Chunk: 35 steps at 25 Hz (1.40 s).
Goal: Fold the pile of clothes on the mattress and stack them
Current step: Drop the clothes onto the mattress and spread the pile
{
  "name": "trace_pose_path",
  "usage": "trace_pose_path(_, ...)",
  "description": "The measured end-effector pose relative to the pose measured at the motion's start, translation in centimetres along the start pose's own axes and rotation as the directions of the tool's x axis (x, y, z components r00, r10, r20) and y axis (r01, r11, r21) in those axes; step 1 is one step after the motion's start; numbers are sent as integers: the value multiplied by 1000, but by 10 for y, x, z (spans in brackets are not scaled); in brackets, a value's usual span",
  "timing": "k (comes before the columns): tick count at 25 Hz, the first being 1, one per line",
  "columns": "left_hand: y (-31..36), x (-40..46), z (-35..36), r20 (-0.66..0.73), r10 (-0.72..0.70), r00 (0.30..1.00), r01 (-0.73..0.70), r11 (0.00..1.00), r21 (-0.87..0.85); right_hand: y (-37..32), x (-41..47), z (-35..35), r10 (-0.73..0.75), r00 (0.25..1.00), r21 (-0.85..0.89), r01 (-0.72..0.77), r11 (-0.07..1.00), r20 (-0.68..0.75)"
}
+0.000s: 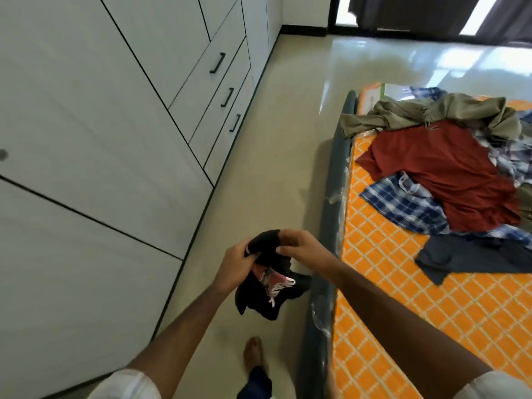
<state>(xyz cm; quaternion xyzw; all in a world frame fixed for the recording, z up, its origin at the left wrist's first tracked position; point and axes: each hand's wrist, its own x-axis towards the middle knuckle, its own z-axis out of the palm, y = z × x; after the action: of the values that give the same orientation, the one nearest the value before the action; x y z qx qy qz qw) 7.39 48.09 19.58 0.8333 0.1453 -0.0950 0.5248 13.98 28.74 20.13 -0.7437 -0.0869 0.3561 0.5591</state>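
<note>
Black garment (266, 286) in both hands (270, 259)

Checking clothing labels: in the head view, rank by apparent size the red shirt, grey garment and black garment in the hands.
1. Red shirt
2. Grey garment
3. Black garment, bunched, nearer the camera, so unsure.

I see white cabinets (100, 110) with black drawer handles (218, 63) filling the left — glossy beige floor (273, 139) centre, dark curtains (417, 12) and bright windows (344, 8) upper right.
</note>
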Motion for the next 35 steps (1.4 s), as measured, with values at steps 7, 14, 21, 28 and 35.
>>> trace_pose_path(7, 55, 51, -94, 342, -98, 935, 281, 792, -543, -48, 44, 39, -204, 979, -239, 205, 949, 28)
trace_pose_path(14, 143, 145, -81, 236, 117, 965, -56, 966, -254, -47, 58, -9, 64, 852, 392, 171, 904, -519)
trace_pose_path(21, 169, 244, 67, 598, 133, 790, -279, 947, 158, 9, 56, -173, 269, 667, 504, 184, 844, -695)
trace_pose_path(28, 260, 386, 229, 712, 231, 663, -561, 783, 269, 48, 71, -380, 300, 517, 459, 210, 863, -802)
trace_pose_path(35, 314, 470, 338, 785, 323, 529, -848, 241, 472, 114, 58, -472, 592, 328, 599, -94, 795, -736)
